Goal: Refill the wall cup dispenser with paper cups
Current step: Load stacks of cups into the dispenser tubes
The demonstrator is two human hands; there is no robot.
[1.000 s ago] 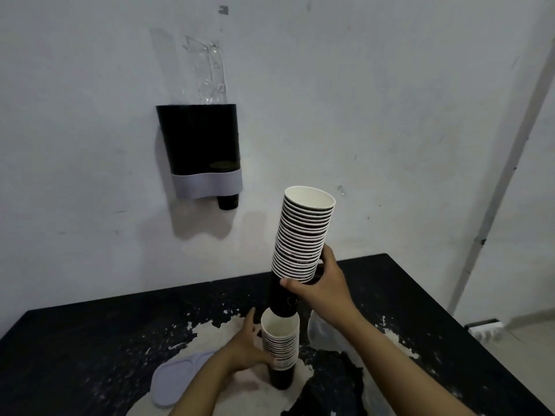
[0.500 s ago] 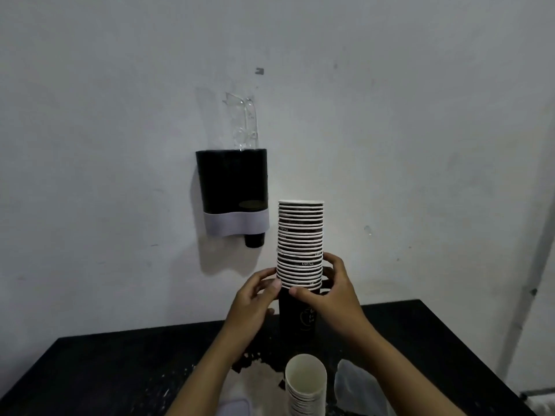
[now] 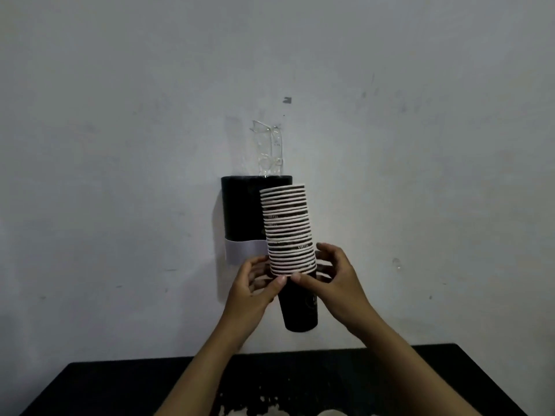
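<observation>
A tall stack of black paper cups (image 3: pixel 289 232) with white rims hangs in the air in front of the wall dispenser (image 3: pixel 241 211). The dispenser is a black tube with a pale band at its bottom and a clear plastic piece (image 3: pixel 268 151) rising from its top. My left hand (image 3: pixel 255 286) and my right hand (image 3: pixel 333 280) both grip the stack just under its lowest white rims, thumbs meeting at the front. The stack's top rim is just below the dispenser's top edge and hides the dispenser's right half.
A black table (image 3: pixel 120 388) with worn white patches runs along the bottom, against the grey-white wall. The rim of a second cup stack (image 3: pixel 330 412) peeks in at the bottom edge.
Both hands have lifted the cup stack up and toward the dispenser. One second ago only my right hand held it while my left steadied the second stack on the table.
</observation>
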